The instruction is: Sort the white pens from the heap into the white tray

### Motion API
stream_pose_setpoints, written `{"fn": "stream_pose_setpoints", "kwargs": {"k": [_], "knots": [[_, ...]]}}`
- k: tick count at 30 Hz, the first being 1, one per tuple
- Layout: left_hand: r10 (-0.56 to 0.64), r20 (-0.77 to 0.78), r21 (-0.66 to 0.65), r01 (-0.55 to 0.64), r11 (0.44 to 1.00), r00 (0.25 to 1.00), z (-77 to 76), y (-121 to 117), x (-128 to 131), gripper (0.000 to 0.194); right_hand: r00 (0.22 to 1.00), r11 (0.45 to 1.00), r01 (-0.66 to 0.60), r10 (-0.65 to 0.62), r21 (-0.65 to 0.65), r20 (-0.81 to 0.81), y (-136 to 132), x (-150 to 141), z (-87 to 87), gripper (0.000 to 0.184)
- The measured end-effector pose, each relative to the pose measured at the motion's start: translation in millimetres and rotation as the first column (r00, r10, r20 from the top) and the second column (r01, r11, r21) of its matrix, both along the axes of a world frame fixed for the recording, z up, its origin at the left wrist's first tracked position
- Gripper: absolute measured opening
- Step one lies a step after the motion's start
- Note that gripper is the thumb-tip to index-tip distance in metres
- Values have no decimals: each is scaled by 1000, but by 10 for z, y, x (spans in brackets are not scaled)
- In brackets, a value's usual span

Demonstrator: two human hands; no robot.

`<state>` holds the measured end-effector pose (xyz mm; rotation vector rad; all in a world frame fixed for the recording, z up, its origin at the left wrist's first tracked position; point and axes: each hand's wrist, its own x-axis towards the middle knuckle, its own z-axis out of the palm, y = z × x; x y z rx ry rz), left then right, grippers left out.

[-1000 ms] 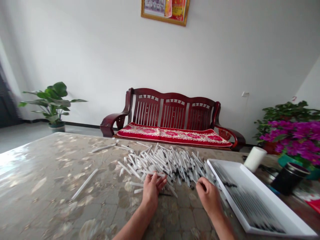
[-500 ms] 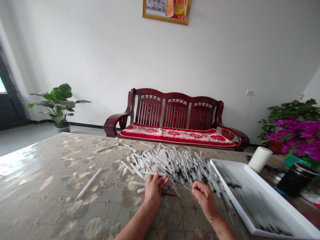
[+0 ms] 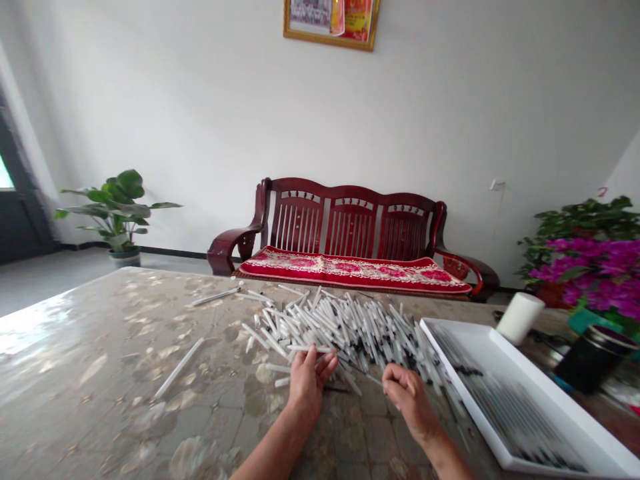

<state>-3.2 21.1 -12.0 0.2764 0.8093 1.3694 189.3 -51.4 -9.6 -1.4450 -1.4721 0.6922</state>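
Observation:
A heap of white pen barrels (image 3: 345, 323) lies on the patterned table (image 3: 115, 380). My left hand (image 3: 306, 381) rests at the heap's near edge, fingers bent around a white barrel held crosswise. My right hand (image 3: 407, 393) is just right of it, fingers pinched on a thin dark pen refill that points toward the left hand. A white tray (image 3: 530, 387) holding several dark refills sits to the right of my right hand.
Single white barrels (image 3: 179, 367) lie loose on the left of the table. A white cup (image 3: 520, 318) and a dark jar (image 3: 583, 358) stand behind the tray, beside purple flowers (image 3: 595, 267). A red wooden bench (image 3: 350, 250) and a potted plant (image 3: 117, 213) stand beyond the table.
My right hand has drawn back from the heap's right side toward my left hand, now pinching a thin refill. The left hand has stayed in place on its barrel.

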Motion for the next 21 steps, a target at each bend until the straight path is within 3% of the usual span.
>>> {"fn": "stream_pose_setpoints", "kwargs": {"k": [13,21], "knots": [[-53,-166,96,70,993,985,-31,-12,32,29,998,999,-40,39,-28,-47,-57,-11,179,20],[-135,-183,100,155,983,974,-5,31,-36,33,1000,1000,-18,18,16,-23,-83,38,277,22]]}}
